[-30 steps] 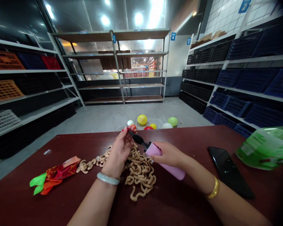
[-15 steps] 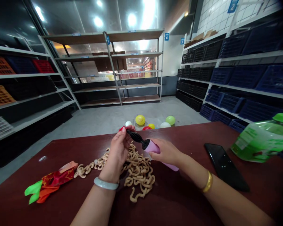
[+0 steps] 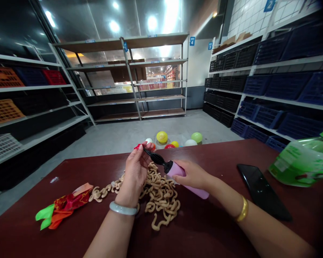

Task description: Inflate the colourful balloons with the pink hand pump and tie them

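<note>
My right hand (image 3: 191, 173) is wrapped round the pink barrel of a hand balloon pump (image 3: 197, 191), its black ribbed nozzle tilted up and to the left. With fingers pinched at the nozzle's tip, my left hand (image 3: 137, 163) holds a small red balloon (image 3: 137, 146), mostly hidden by the fingers. Below and between the hands lies a pile of curled tan snack pieces (image 3: 163, 197) on the dark red table. Several uninflated balloons (image 3: 67, 204), red, orange, green and pinkish, lie bunched to the left.
A black phone (image 3: 262, 191) and a green-and-clear pouch with a green cap (image 3: 301, 161) are at the table's right. Beyond the far edge, inflated balloons (image 3: 162, 137) rest on the floor. Shelving racks with blue crates (image 3: 277, 86) stand around the room.
The whole scene has shifted slightly right in view as the head turned a little. Both hands keep the same hold on the balloon and the pump.
</note>
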